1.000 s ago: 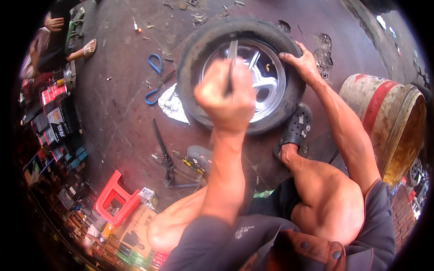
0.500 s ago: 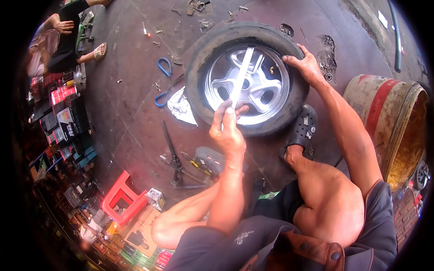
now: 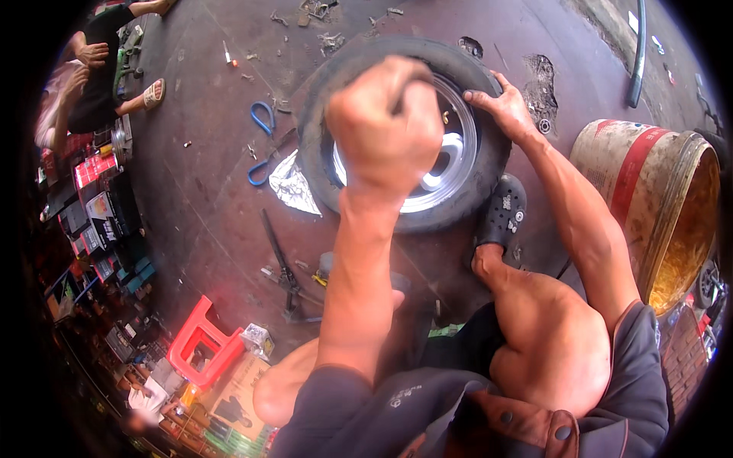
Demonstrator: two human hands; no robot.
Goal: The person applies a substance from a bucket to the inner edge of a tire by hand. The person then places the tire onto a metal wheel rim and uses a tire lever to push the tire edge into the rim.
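Note:
A black tire [image 3: 317,164] on a silver alloy wheel rim [image 3: 450,164] lies flat on the floor before me. My right hand [image 3: 508,111] grips the tire's right side, its thumb on the sidewall and its fingers over the tread. My left hand [image 3: 385,133], somewhat blurred, is a closed fist above the wheel and covers much of it. The flat, shiny tire lever seen in that fist earlier is hidden behind it now.
A black clog [image 3: 502,210] on my foot is beside the tire. Left are blue-handled tools [image 3: 262,117], a silvery sheet [image 3: 294,185], a dark metal bar [image 3: 279,252] and a red stool [image 3: 202,343]. A large drum [image 3: 618,183] lies right. Another person's sandalled foot [image 3: 153,95] is far left.
My left hand has risen toward me and turned into a fist over the wheel, and the lever has dropped from sight. My right hand keeps its place on the tire. The view has shifted slightly.

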